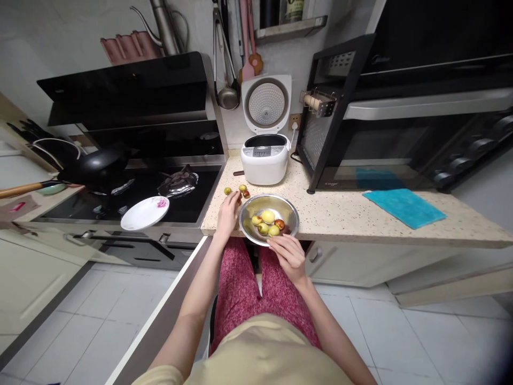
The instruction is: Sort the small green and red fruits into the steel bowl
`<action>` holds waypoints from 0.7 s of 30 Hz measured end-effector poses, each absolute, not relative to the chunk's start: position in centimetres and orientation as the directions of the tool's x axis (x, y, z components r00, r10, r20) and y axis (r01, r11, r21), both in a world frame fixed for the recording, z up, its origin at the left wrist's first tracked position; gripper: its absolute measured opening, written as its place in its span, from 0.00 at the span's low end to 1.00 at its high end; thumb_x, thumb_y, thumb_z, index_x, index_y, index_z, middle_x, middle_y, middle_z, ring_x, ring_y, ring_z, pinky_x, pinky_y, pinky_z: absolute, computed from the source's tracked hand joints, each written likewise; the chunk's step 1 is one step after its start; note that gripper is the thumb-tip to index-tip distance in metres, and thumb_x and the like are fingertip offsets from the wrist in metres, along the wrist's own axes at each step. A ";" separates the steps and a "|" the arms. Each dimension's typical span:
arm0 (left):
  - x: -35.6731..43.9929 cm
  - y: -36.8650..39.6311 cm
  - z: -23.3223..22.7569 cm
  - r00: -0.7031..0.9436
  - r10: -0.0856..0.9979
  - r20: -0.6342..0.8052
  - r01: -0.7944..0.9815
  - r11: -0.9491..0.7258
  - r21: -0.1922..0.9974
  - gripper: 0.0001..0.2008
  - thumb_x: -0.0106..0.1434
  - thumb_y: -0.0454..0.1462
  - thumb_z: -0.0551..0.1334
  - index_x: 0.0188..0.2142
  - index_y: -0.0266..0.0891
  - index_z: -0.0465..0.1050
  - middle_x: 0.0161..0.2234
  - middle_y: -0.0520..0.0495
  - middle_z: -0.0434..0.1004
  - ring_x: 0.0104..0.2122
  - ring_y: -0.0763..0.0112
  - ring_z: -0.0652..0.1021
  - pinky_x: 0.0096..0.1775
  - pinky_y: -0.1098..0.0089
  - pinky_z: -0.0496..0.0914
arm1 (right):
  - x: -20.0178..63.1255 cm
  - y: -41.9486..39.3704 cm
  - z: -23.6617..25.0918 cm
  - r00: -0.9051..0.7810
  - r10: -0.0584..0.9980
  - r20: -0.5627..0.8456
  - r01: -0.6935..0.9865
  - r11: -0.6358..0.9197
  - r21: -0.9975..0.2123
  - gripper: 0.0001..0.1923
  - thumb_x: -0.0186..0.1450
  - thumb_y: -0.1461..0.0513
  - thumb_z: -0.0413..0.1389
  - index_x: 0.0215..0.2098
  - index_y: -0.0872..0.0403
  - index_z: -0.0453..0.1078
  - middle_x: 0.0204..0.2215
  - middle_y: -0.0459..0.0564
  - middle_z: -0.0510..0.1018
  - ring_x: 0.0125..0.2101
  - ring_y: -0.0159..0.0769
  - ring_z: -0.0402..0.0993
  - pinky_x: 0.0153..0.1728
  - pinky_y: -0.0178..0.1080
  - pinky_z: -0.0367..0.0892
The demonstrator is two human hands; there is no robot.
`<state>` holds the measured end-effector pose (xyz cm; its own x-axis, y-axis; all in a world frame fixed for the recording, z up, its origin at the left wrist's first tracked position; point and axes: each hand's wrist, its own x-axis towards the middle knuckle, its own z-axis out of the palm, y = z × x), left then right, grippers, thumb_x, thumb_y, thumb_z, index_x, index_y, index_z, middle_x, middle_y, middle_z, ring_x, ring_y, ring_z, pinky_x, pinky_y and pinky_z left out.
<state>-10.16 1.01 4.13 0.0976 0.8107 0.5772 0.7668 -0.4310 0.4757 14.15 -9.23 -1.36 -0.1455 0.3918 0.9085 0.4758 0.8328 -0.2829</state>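
Observation:
A shiny metal bowl point(294, 207) stands at the counter's front edge, with several yellow-green and reddish-brown jujubes point(268, 216) inside. My right hand point(289, 256) is at its near right rim, thumb and fingers closed on the edge. To the left of the bowl, my left hand point(228, 215) reaches over the counter with its fingers drawn together at a jujube, which they partly hide. Just beyond those fingertips lie a green jujube point(228, 191), a yellowish jujube point(242, 188) and a brown jujube point(246, 194).
Behind the bowl is a white rice cooker point(264, 163), lid raised. A white plate point(145, 213) overhangs the front of the black gas stove point(188, 206); a wok point(96, 167) sits farther left. Rightward are an oven point(401, 144) and a blue cloth point(404, 207).

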 end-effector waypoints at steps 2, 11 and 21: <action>-10.8 1.7 3.3 0.117 0.826 0.551 0.805 -0.404 0.434 0.24 0.71 0.31 0.55 0.65 0.39 0.68 0.66 0.34 0.69 0.67 0.52 0.69 0.69 0.43 0.60 | 14.1 -9.2 -1.3 -0.139 0.382 0.914 0.471 0.837 -0.279 0.20 0.71 0.68 0.60 0.58 0.45 0.77 0.42 0.50 0.87 0.43 0.38 0.84 0.51 0.48 0.77; -11.0 3.2 2.1 0.095 0.819 0.566 0.838 -0.373 0.399 0.19 0.69 0.31 0.58 0.58 0.37 0.74 0.57 0.34 0.75 0.58 0.52 0.76 0.63 0.46 0.66 | 14.2 -9.3 -1.1 -0.152 0.382 0.912 0.483 0.833 -0.268 0.19 0.71 0.69 0.59 0.57 0.47 0.78 0.42 0.50 0.87 0.42 0.38 0.84 0.51 0.48 0.76; -10.4 2.3 2.0 0.069 0.828 0.556 0.833 -0.355 0.425 0.11 0.71 0.32 0.57 0.51 0.38 0.73 0.49 0.39 0.76 0.48 0.58 0.78 0.52 0.59 0.74 | 14.1 -9.3 -1.0 -0.149 0.399 0.905 0.482 0.828 -0.286 0.19 0.71 0.68 0.58 0.57 0.46 0.78 0.42 0.49 0.87 0.42 0.38 0.84 0.51 0.48 0.76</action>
